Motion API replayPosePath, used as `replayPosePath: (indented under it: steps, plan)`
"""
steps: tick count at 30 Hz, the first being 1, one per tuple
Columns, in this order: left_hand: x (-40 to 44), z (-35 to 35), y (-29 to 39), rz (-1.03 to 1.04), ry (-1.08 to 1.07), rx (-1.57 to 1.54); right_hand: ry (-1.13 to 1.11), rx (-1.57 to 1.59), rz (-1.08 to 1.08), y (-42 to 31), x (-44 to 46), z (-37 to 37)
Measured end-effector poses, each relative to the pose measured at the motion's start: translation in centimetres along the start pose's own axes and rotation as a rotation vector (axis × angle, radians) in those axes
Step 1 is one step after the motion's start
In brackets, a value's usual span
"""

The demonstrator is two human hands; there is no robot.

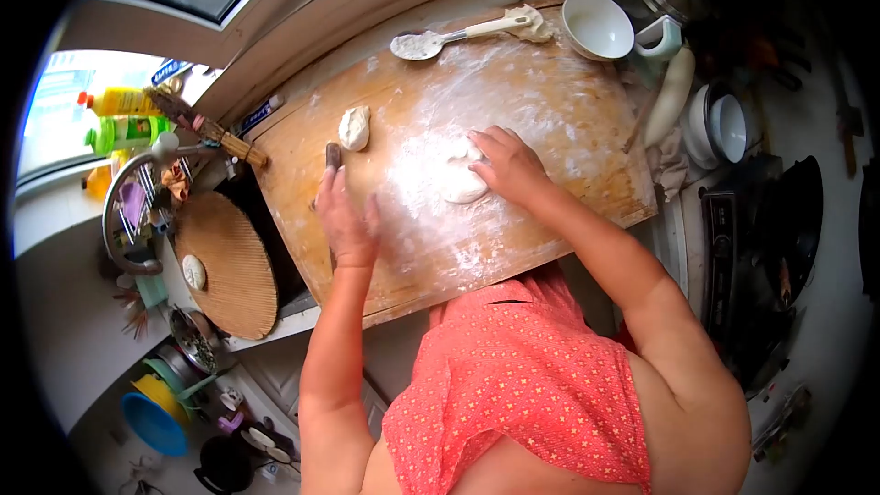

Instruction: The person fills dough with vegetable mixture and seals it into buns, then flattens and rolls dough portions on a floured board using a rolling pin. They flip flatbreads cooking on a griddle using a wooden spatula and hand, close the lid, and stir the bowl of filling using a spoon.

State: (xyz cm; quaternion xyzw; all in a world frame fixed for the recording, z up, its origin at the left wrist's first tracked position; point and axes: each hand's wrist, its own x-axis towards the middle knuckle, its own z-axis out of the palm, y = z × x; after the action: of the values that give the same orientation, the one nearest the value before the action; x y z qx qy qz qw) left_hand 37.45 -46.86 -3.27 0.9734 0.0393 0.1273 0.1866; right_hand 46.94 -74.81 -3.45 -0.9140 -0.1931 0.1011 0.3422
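Note:
On the floured wooden board [412,277], my right hand [504,163] has its curved fingers and thumb on the edge of a flattened white dough piece [466,186]. My left hand [348,227] lies over a dark, thin rolling pin [333,156] at the board's left side. Its thumb stands apart from the fingers, and the palm hides most of the pin. Above and right of that pin sits a lump of dough [355,128]. A white spoon [417,45] holding flour rests near the board's far edge, its handle by another doughy lump [532,24].
A white bowl [598,26] stands at the board's far right corner. To the left, a round woven mat [229,261] bears one flat dough piece [193,272]. Bottles [124,133] line the window side. A black pan [796,211] and stacked bowls [728,128] are at the right.

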Motion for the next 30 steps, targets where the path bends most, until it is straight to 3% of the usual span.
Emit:
replayPosePath:
  steps: [2, 4, 8, 10, 11, 13, 14, 16, 19, 21, 23, 26, 30]
  plan:
    - [-1.6, -0.6, -1.9, -0.103, 0.028, 0.092, -0.096, 0.002, 0.099, -1.1, 0.3, 0.2]
    - [-2.9, -0.6, -3.6, -0.205, -0.111, 0.177, -0.193, 0.001, 0.201, -1.8, 0.2, 0.4]
    - [-4.3, -0.6, -4.4, -0.200, -0.032, 0.106, -0.393, -0.020, 0.301, -2.7, -1.9, 0.1]
    - [-3.7, -2.1, -2.2, -0.029, -0.093, 0.095, -0.176, -0.028, 0.268, -2.7, -3.2, -0.2]
    - [-3.7, -2.2, -1.1, -0.033, -0.094, 0.093, -0.181, -0.030, 0.268, -2.7, -3.6, -0.5]
    - [-3.8, -1.8, 1.6, 0.085, -0.211, -0.105, 0.148, -0.093, -0.175, -2.8, -4.2, -1.3]
    - [-3.7, -1.5, 2.9, 0.084, -0.211, -0.105, 0.147, -0.093, -0.175, -3.0, -4.5, -1.8]
    - [-3.2, -0.4, 5.2, 0.166, -0.514, -0.148, -0.004, -0.227, -0.325, -3.2, -4.8, -2.7]
    - [-1.6, 2.7, 6.8, 0.297, -0.374, 0.069, -0.153, -0.376, -0.232, -1.6, -5.0, -0.2]
    - [1.2, 4.2, 6.2, 0.397, -0.344, 0.256, -0.140, -0.426, -0.175, -0.3, -2.3, 0.6]
    - [4.1, 4.9, 6.6, 0.323, -0.334, 0.283, -0.147, -0.468, -0.117, 0.4, -0.3, 1.4]
    - [3.8, 4.9, 6.7, 0.237, -0.294, 0.320, 0.027, -0.431, -0.117, 0.5, 1.0, 1.0]
    - [-4.5, 2.2, 7.8, 0.241, -0.539, 0.109, -0.273, -0.388, -0.164, 0.2, -8.7, 0.1]
